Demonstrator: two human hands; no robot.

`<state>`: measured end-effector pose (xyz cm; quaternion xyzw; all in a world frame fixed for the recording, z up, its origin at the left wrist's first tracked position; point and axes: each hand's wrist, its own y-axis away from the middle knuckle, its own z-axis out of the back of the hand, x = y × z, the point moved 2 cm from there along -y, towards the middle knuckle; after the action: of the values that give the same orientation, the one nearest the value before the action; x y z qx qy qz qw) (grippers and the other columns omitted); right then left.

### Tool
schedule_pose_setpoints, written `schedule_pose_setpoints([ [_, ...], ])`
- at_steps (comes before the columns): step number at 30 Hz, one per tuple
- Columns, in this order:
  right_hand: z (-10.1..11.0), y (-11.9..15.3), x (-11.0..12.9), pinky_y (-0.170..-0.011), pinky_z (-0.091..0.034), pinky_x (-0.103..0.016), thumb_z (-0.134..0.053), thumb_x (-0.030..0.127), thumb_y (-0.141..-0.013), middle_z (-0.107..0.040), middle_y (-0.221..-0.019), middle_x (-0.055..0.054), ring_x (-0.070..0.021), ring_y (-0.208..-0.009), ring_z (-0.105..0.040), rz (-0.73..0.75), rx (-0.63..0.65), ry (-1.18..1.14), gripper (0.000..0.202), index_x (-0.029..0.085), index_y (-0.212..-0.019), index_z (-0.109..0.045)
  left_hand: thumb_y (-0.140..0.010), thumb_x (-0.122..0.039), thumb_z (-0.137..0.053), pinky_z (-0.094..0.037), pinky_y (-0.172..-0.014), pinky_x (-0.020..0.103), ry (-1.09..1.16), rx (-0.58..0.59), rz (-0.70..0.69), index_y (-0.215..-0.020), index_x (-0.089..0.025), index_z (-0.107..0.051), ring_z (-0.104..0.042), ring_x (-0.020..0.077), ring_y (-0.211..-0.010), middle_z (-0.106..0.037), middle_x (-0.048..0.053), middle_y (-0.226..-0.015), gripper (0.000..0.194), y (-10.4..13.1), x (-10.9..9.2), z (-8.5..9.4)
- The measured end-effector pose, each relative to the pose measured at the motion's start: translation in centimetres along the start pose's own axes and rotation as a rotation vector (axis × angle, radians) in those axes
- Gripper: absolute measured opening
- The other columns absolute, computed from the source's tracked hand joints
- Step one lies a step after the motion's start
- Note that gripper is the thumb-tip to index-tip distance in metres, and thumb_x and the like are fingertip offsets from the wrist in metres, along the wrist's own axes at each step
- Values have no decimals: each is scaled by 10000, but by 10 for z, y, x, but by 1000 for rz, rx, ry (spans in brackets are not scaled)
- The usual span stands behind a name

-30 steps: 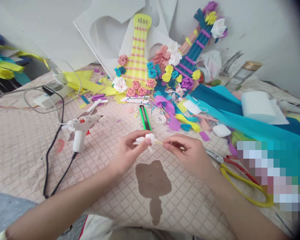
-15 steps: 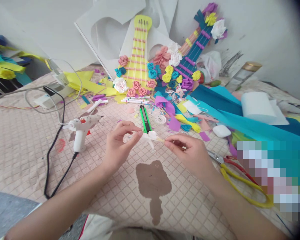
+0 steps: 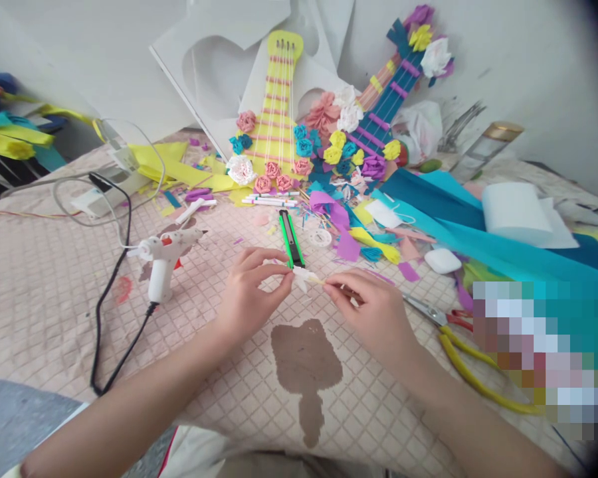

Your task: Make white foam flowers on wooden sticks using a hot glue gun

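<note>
While both hands pinch a white paper piece [image 3: 303, 275], left hand [image 3: 249, 295], right hand [image 3: 373, 312], no readable writing.

No writing, label, brand or number can be read anywhere in the head view. The white hot-glue gun [image 3: 162, 260], the green-and-black utility knife [image 3: 290, 238] and the glass jar with a gold lid [image 3: 483, 149] show no legible marking.

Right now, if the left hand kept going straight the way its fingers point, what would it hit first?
The left hand points right, so it would probably first meet the small white paper piece it already pinches, then the right hand just beyond; depth is hard to judge.
</note>
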<state>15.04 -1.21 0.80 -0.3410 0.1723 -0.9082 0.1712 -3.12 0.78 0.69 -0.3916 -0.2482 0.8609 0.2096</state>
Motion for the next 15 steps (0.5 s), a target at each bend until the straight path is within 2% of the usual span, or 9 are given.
schedule_pose_setpoints([
  [9,-7,5,3,-630,-462,-270,-504,164,-838,-673,-774,-39,-155,-678,-612,74,-20,158,150,194,-810,-648,-706,-129,-596,-473,-774,360,-47,17,50,-627,-184,-644,-554,193,-870,-595,53,-892,108,-1,2,-7],
  [15,-7,5,5,-621,-463,-265,-508,157,-831,-670,-766,-42,-149,-659,-608,74,-23,142,148,178,-799,-651,-678,-100,-588,-468,-759,331,-49,4,52,-618,-172,-619,-545,175,-852,-537,42,-869,99,-2,2,-9],
])
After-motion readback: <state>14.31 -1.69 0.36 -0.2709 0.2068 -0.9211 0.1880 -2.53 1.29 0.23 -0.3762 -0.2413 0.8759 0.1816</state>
